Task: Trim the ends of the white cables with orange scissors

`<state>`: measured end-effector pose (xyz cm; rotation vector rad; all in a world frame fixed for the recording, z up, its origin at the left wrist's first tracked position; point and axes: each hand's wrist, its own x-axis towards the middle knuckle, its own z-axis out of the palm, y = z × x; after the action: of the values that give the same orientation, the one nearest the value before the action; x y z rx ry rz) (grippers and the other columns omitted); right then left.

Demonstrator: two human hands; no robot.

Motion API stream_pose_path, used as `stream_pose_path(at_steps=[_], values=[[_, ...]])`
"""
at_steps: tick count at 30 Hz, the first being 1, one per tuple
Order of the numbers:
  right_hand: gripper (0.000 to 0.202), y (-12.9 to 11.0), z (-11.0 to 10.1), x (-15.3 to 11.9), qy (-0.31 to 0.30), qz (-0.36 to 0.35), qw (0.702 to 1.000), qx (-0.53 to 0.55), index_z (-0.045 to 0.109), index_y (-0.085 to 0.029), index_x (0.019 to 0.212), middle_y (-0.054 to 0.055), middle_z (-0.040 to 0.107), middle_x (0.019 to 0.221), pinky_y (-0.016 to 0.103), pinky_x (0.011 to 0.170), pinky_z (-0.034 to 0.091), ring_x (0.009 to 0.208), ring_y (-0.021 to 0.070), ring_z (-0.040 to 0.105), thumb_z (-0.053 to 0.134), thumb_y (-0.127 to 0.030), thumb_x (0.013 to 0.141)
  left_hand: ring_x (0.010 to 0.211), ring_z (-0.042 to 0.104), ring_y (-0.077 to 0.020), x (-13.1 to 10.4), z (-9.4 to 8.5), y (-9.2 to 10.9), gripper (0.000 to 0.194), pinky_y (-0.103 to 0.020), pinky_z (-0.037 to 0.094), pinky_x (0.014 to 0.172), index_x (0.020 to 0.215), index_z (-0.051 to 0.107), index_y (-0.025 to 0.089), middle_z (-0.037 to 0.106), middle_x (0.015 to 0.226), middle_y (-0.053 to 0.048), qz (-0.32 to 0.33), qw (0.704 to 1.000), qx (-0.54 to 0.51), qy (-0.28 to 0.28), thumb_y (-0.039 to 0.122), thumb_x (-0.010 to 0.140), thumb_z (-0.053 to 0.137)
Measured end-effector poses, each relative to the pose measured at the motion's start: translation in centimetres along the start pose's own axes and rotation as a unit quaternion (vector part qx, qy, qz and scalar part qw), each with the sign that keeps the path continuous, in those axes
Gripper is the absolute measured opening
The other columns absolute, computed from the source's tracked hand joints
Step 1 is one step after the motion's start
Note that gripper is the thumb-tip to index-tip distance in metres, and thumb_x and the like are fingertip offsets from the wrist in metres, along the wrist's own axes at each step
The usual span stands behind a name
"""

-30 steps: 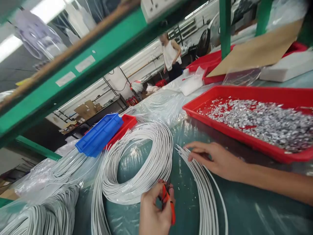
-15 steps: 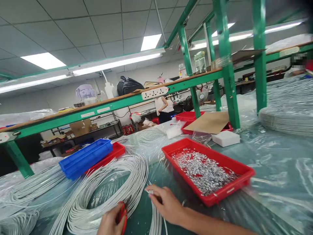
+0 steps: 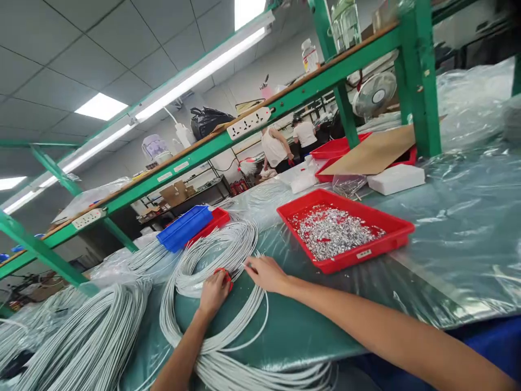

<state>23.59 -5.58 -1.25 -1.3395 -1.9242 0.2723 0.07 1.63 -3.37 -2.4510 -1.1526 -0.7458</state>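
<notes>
My left hand [image 3: 215,293] is wrapped round a pair of red-handled pliers [image 3: 228,278], above the near side of a coil of white cable [image 3: 203,279]. Its jaws are hard to see at this distance. To the right of it, my right hand [image 3: 266,274] has its fingertips pinched together at the end of a second bundle of white cable [image 3: 254,307]. Whatever sits between those fingertips is too small to make out. Behind and right of this hand stands a red tray [image 3: 394,231] holding many small silvery metal pieces [image 3: 334,231].
Thick cable coils [image 3: 97,336] lie on the left. A blue bin [image 3: 185,228] sits at the back beside a red one. Brown cardboard [image 3: 370,152] and a white block [image 3: 396,179] lie behind the tray. A green shelf frame [image 3: 293,117] crosses overhead. Two people stand far back.
The view has tilted and drawn back, showing more of both forearms and the near table edge. Both hands keep their closed grips beside the cables, the pliers still in my left.
</notes>
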Motion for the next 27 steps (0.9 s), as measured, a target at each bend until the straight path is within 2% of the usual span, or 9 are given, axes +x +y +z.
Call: stream_pose_path(at_steps=[4,8,12,15,17,20,23,25,27], values=[[0.023,0.3,-0.7,0.4,0.009,0.026,0.999,0.028,0.068,-0.02,0.099,0.006,0.072,0.076,0.025,0.068,0.037,0.078,0.0205,0.067,0.048,-0.029,0.095,0.066,0.065,-0.0177,-0.1,-0.2,0.6,0.008,-0.025,0.047,0.064,0.078,0.06,0.018,0.07,0.072,-0.006,-0.028,0.999,-0.005,-0.016,0.02,0.078,0.052],[0.021,0.9,-0.5,0.6,0.023,0.057,0.996,0.068,0.068,-0.018,0.094,0.006,0.07,0.072,0.025,0.065,0.035,0.074,0.0199,0.065,0.049,-0.028,0.094,0.058,0.058,-0.0145,0.2,-1.0,1.5,0.009,-0.023,0.041,0.059,0.075,0.057,0.018,0.063,0.064,-0.003,-0.068,0.997,-0.038,-0.006,0.022,0.079,0.051],[0.017,1.3,0.8,0.6,0.027,0.077,0.99,0.118,0.066,-0.019,0.088,0.002,0.066,0.066,0.024,0.06,0.033,0.063,0.0159,0.061,0.051,-0.024,0.091,0.051,0.047,-0.0105,2.6,-1.2,2.4,0.019,-0.021,0.037,0.056,0.068,0.051,0.018,0.052,0.055,0.003,-0.109,0.988,-0.107,0.019,0.028,0.084,0.048],[0.017,1.7,2.1,0.5,0.02,0.091,0.983,0.159,0.064,-0.018,0.085,0.0,0.064,0.063,0.024,0.058,0.034,0.057,0.0137,0.057,0.048,-0.02,0.091,0.053,0.047,-0.0101,5.0,-0.2,3.3,0.025,-0.021,0.038,0.057,0.07,0.054,0.017,0.052,0.057,0.002,-0.134,0.973,-0.19,0.015,0.034,0.088,0.046],[0.019,2.3,2.7,0.5,0.014,0.102,0.977,0.186,0.061,-0.017,0.084,-0.001,0.062,0.061,0.023,0.057,0.036,0.055,0.0126,0.055,0.045,-0.02,0.092,0.055,0.051,-0.0103,5.9,0.7,3.7,0.026,-0.021,0.041,0.057,0.08,0.058,0.015,0.057,0.062,0.001,-0.146,0.955,-0.259,-0.008,0.035,0.089,0.044],[0.023,3.0,3.1,0.6,0.003,0.116,0.969,0.22,0.058,-0.017,0.086,-0.002,0.057,0.059,0.022,0.054,0.038,0.05,0.0108,0.052,0.038,-0.026,0.095,0.059,0.056,-0.0113,5.7,1.2,4.1,0.027,-0.021,0.045,0.059,0.083,0.063,0.013,0.062,0.067,-0.001,-0.154,0.922,-0.351,-0.061,0.038,0.087,0.051],[0.029,2.9,2.7,0.4,-0.007,0.123,0.959,0.254,0.057,-0.016,0.092,-0.003,0.053,0.059,0.021,0.049,0.038,0.047,0.0099,0.047,0.035,-0.034,0.097,0.058,0.058,-0.0119,4.6,0.3,4.4,0.029,-0.022,0.047,0.058,0.087,0.065,0.012,0.065,0.067,-0.002,-0.175,0.885,-0.42,-0.101,0.04,0.085,0.056],[0.031,2.6,2.3,0.2,-0.006,0.112,0.954,0.278,0.059,-0.015,0.093,-0.003,0.05,0.06,0.021,0.047,0.037,0.048,0.0102,0.046,0.039,-0.039,0.096,0.057,0.057,-0.0114,4.1,-0.5,4.9,0.031,-0.022,0.046,0.056,0.086,0.065,0.012,0.064,0.066,-0.002,-0.201,0.845,-0.483,-0.11,0.042,0.084,0.059],[0.032,2.3,1.9,0.0,-0.008,0.086,0.962,0.261,0.062,-0.015,0.093,-0.003,0.048,0.059,0.022,0.049,0.037,0.051,0.011,0.046,0.043,-0.041,0.095,0.055,0.055,-0.0104,4.1,-1.1,5.4,0.032,-0.021,0.044,0.054,0.081,0.063,0.011,0.062,0.064,-0.002,-0.207,0.81,-0.535,-0.122,0.043,0.081,0.062]])
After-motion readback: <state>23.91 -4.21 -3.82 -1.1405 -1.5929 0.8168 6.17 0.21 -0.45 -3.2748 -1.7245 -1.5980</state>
